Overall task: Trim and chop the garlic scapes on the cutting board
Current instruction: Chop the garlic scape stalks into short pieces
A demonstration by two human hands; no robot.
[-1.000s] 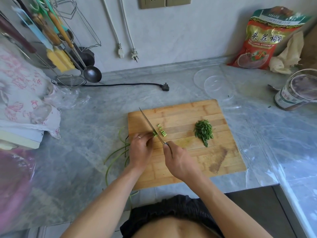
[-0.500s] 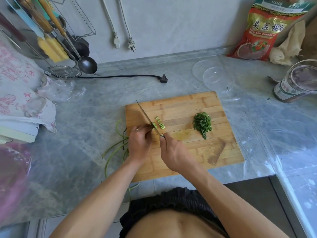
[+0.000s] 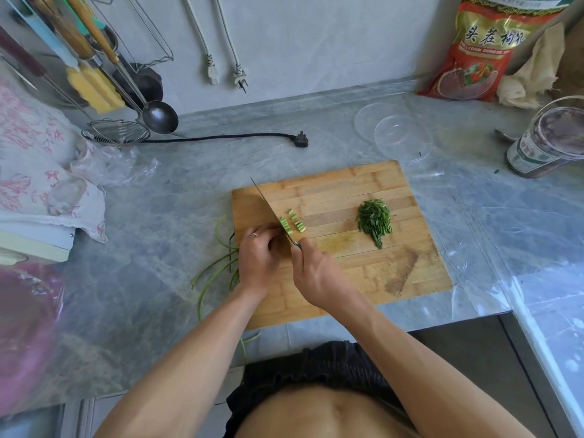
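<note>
We see a home kitchen: a grey marble-look counter carrying a wooden cutting board, a rack of hanging utensils with a ladle and strainer, and a food packet.

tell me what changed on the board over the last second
More short cut pieces now lie right of the knife as the chopping went on. The right hand still grips the knife and the left hand still holds the garlic scapes. The green pile on the cutting board is unchanged.
</note>
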